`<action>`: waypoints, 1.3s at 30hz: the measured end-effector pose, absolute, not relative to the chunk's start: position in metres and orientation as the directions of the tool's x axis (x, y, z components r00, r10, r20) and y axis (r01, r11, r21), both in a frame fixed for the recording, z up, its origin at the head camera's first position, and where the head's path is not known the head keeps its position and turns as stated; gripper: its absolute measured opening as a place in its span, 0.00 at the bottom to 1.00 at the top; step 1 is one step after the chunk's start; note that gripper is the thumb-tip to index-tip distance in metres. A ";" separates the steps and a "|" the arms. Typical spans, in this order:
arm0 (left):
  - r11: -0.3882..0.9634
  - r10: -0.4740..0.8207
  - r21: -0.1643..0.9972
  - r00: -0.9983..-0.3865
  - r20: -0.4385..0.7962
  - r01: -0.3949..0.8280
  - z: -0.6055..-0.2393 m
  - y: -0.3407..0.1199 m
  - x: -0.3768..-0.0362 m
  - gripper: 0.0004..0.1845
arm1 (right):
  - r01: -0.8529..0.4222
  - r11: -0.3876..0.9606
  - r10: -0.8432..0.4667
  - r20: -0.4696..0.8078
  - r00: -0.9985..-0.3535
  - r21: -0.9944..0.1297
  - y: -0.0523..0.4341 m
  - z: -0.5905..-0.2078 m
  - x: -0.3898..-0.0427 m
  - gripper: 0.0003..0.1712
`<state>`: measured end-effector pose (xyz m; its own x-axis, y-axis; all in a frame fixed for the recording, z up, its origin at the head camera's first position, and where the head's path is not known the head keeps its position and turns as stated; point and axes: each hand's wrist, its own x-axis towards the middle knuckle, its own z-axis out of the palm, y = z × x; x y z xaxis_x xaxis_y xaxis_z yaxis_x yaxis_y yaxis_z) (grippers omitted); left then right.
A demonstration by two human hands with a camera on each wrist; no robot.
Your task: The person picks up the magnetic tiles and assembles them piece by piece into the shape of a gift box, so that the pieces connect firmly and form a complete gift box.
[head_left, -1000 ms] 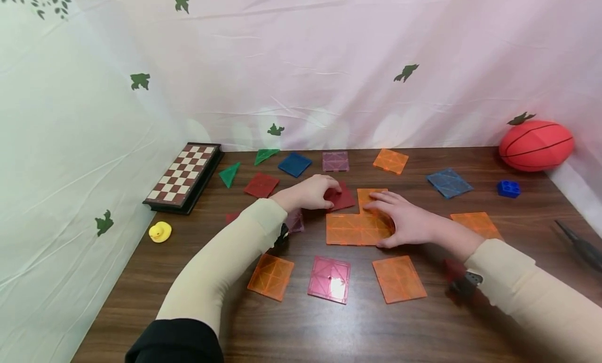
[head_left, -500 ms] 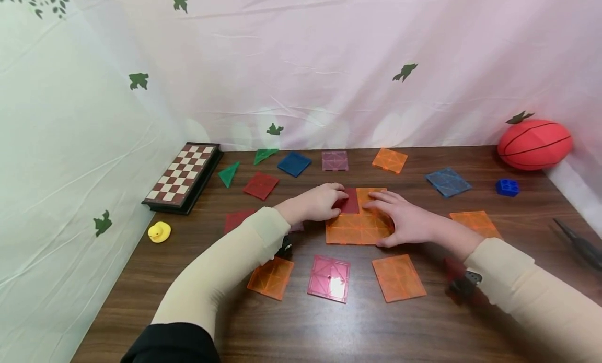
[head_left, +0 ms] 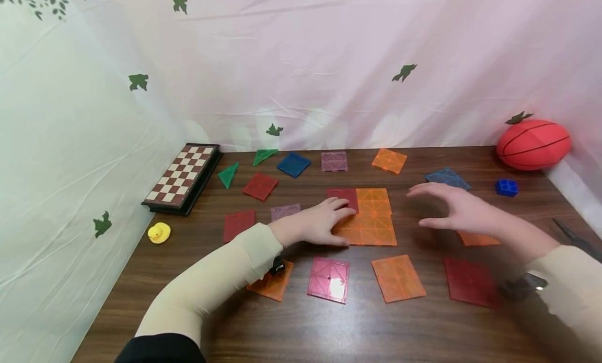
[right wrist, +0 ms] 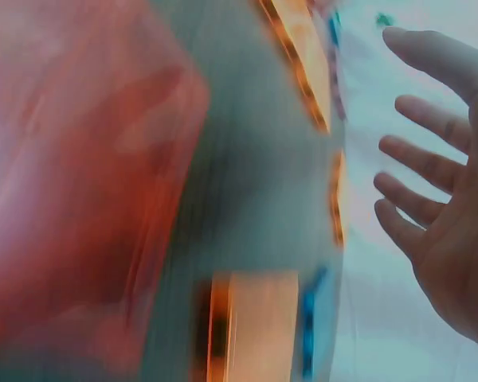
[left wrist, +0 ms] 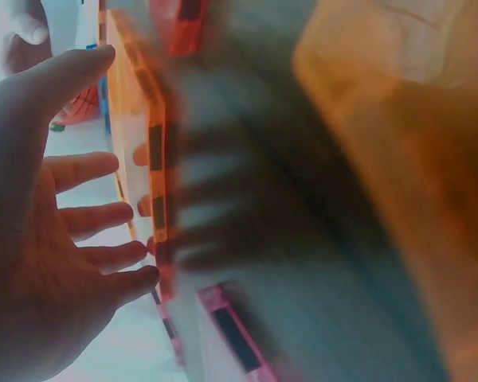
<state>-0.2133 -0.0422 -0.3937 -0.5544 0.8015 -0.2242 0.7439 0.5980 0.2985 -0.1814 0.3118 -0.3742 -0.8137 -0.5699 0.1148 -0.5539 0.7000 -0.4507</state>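
No text, label, brand, number or sign is showing legibly in any view. The tiles on the worktop [head_left: 423, 321] are bearing only moulded line patterns, the chessboard [head_left: 184, 175] is showing plain checkered squares, and the backdrop cloth [head_left: 329, 65] is carrying only green leaf prints. Both wrist views are blurring too much for reading anything.

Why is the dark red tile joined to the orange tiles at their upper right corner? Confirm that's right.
Not quite. The dark red tile sits at the upper left corner of the joined orange tiles, by the left hand, as the head view shows.
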 end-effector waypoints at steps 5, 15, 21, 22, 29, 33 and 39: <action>0.595 0.804 0.292 -0.547 -0.234 0.749 -0.397 -0.042 -0.207 0.45 | -0.502 0.763 -0.485 0.152 -0.861 -0.408 0.356 -0.379 -0.164 0.30; 0.598 0.801 0.253 -0.557 -0.218 0.761 -0.399 -0.038 -0.202 0.44 | -0.382 0.830 -0.400 0.044 -0.916 -0.407 0.410 -0.412 -0.138 0.38; 0.583 0.810 0.210 -0.540 -0.231 0.785 -0.397 -0.031 -0.205 0.43 | -0.471 0.837 -0.451 0.136 -0.882 -0.278 0.408 -0.421 -0.140 0.37; 0.580 0.811 0.206 -0.536 -0.235 0.788 -0.396 -0.029 -0.205 0.43 | -0.487 0.833 -0.462 0.152 -0.874 -0.262 0.406 -0.420 -0.142 0.37; 0.590 0.802 0.195 -0.542 -0.251 0.783 -0.393 -0.029 -0.207 0.42 | -0.538 0.799 -0.522 0.133 -0.842 -0.268 0.373 -0.409 -0.167 0.31; 0.596 0.798 0.191 -0.549 -0.248 0.780 -0.394 -0.029 -0.207 0.42 | -0.540 0.789 -0.539 0.090 -0.837 -0.293 0.352 -0.404 -0.182 0.26; 0.605 0.792 0.189 -0.559 -0.247 0.773 -0.394 -0.030 -0.206 0.41 | -0.542 0.775 -0.557 0.054 -0.829 -0.325 0.326 -0.402 -0.204 0.24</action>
<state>-0.2059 -0.0301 -0.3943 -0.5587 0.7916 -0.2473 0.7734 0.6050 0.1893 -0.2037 0.3260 -0.4022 -0.8290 -0.5566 0.0537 -0.5417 0.7754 -0.3245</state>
